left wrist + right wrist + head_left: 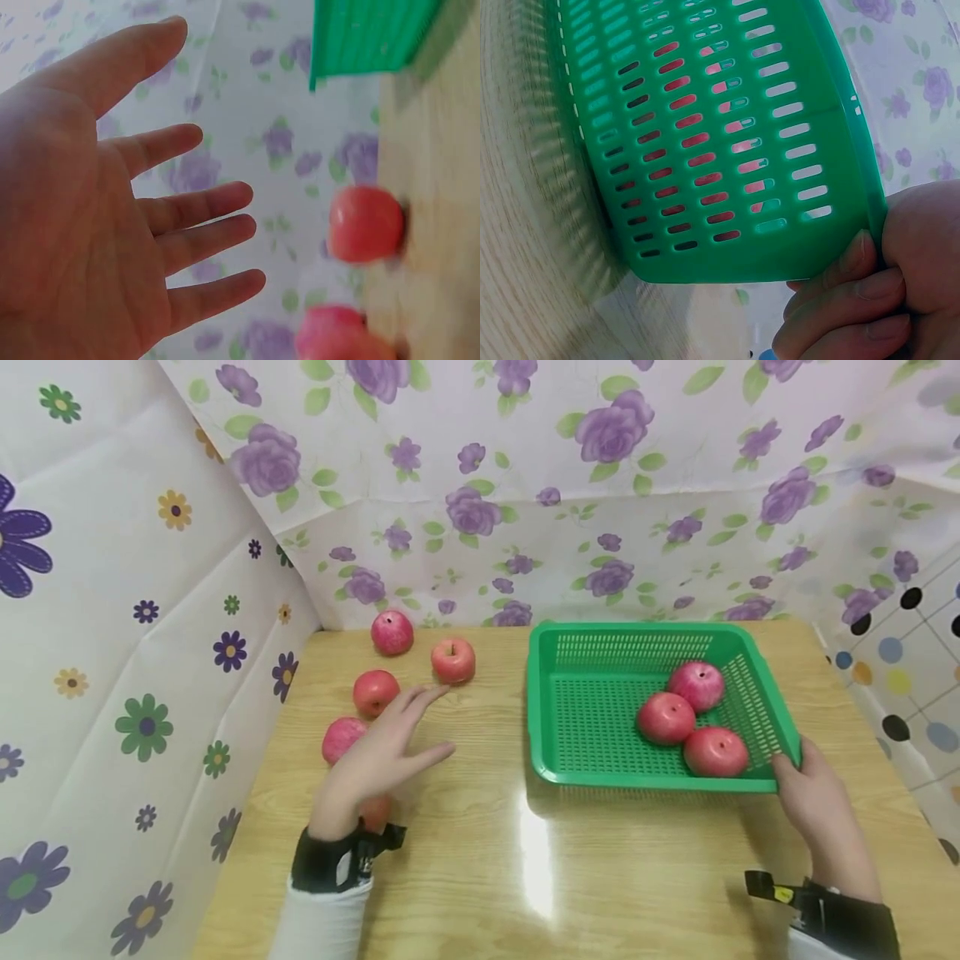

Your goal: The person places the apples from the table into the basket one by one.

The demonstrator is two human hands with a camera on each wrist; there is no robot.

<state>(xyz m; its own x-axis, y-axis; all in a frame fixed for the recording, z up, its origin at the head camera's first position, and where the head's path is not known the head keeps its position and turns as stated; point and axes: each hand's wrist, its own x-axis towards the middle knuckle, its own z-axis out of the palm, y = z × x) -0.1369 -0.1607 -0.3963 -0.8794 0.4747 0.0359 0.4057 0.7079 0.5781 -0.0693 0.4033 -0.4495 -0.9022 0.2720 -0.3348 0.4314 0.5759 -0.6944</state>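
Note:
My left hand [382,756] hovers above the table's left side, fingers spread, thumb apart and palm bare in the left wrist view. Below and around it lie several red apples: a pinkish apple [342,739] partly behind the hand, a red apple [376,693] just beyond it, and another apple [375,814] mostly hidden under the wrist. An apple with a stem [453,660] is close past the fingertips. On the right, my right hand [817,789] grips the near right corner of a green plastic basket [585,781], fingers curled under its rim [870,172].
Three apples sit together in the basket's right half, one of them a striped apple [697,685]. A further apple [392,632] lies at the back left of the wooden table [457,868]. Flowered sheeting [480,560] rises along the back and left edges.

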